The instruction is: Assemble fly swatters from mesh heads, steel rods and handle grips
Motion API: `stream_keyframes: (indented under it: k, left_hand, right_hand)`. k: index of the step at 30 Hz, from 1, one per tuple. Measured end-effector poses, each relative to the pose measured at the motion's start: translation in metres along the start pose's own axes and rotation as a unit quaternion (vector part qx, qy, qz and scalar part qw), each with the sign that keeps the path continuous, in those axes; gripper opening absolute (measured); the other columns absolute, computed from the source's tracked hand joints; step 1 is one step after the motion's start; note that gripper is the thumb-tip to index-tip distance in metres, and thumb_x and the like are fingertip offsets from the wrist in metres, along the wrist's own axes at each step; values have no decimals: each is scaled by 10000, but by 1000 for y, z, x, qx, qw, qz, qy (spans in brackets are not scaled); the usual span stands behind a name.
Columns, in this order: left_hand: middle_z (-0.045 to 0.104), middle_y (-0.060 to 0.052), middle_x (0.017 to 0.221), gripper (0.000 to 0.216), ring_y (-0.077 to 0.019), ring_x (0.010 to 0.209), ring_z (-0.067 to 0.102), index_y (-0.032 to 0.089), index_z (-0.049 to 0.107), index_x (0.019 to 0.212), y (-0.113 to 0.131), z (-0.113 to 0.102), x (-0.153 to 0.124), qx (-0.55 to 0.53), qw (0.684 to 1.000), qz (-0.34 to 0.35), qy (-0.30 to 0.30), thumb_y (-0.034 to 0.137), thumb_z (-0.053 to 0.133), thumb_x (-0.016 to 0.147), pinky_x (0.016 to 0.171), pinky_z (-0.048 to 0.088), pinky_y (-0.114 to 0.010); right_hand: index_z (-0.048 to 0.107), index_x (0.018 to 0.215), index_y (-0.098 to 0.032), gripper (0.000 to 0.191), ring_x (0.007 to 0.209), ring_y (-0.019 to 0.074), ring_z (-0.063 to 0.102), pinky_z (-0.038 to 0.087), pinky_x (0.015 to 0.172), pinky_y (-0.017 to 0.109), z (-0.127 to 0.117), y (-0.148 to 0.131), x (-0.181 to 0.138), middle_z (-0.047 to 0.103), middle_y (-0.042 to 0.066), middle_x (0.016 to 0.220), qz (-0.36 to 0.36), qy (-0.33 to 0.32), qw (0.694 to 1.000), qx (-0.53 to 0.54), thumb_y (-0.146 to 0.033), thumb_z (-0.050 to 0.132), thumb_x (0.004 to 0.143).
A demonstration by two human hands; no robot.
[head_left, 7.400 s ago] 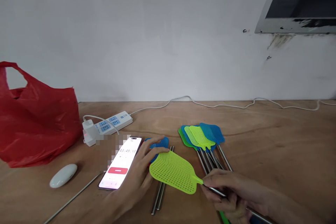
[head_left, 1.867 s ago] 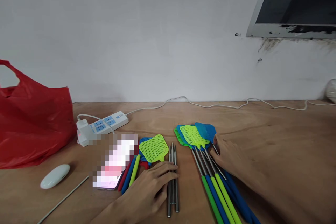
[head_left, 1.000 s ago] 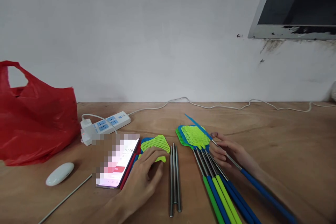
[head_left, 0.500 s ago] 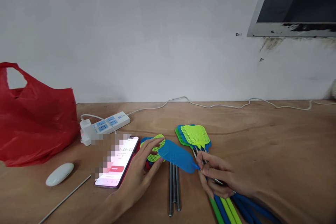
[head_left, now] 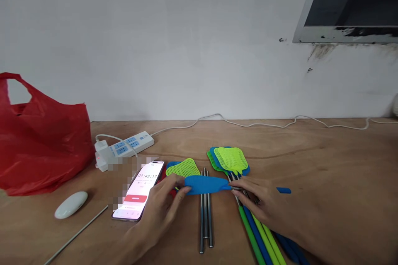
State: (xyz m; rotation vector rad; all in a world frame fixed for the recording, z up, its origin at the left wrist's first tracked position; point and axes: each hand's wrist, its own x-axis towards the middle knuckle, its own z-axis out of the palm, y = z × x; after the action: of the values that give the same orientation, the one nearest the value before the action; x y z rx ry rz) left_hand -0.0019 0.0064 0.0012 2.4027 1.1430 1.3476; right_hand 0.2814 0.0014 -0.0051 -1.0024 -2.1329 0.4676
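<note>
A blue fly swatter (head_left: 203, 184) is held crosswise above the table, its head seen nearly edge-on. My left hand (head_left: 164, 198) pinches the far end of that head between thumb and fingers. My right hand (head_left: 253, 194) grips the thin metal shaft by the neck; a blue handle end (head_left: 283, 190) shows beyond this hand. Beneath the held head lie several bare metal rods (head_left: 205, 219). Close to my left hand rest loose swatter heads, a yellow-green one (head_left: 184, 167) on top. Under my right hand is a stack of swatters, topped by a yellow-green head (head_left: 231, 159).
A lit phone (head_left: 139, 192) lies left of my left hand. Further left are a white oval object (head_left: 71, 205), a thin rod (head_left: 76, 235), a power strip (head_left: 132, 143) and a red plastic bag (head_left: 43, 140). A white cable (head_left: 255, 126) runs along the wall.
My left hand has closed on the end of the blue head. The head has turned from tilted and broadside to level and nearly edge-on. My right hand has shifted slightly upward.
</note>
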Motion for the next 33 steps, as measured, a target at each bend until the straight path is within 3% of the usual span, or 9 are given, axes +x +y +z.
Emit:
stream_keyframes:
  k: [6,15,23,29,33]
  left_hand:
    - [553,43,699,123,-127,580,530,239,505,857,7,1,2,-24,1000,-6,-17,192,528,968,533,396,-215]
    - [466,49,634,222,-123,534,442,232,485,749,26,-18,9,-17,997,-56,-44,247,508,970,505,363,-228]
    - [482,57,598,264,-122,487,515,220,555,758,-13,-37,10,-130,962,-235,-42,432,571,914,425,450,-195]
    - [548,41,652,262,-154,566,567,232,579,942,-23,-38,13,-200,942,-260,-70,488,527,942,449,472,-208]
    - [542,43,654,317,-147,542,533,225,538,896,-18,-26,13,-218,932,-284,-55,541,538,924,424,459,-206]
  right_hand:
    - [651,1083,-230,196,772,216,692,530,676,325,2,-1,1,729,80,888,-79,38,987,-138,-217,479,992]
    - [660,1097,-232,213,822,214,705,550,680,315,-10,-21,5,739,88,940,-108,47,980,-162,-186,485,983]
    - [696,1089,-269,222,779,223,709,544,666,327,-28,11,-10,762,67,938,-27,26,988,-153,-223,521,960]
    - [681,1080,-255,246,757,224,697,520,632,324,-25,13,-14,747,73,909,-11,10,987,-158,-248,451,992]
    - [672,1031,-241,227,729,225,692,497,621,322,-18,5,-13,732,71,870,1,14,988,-151,-250,448,995]
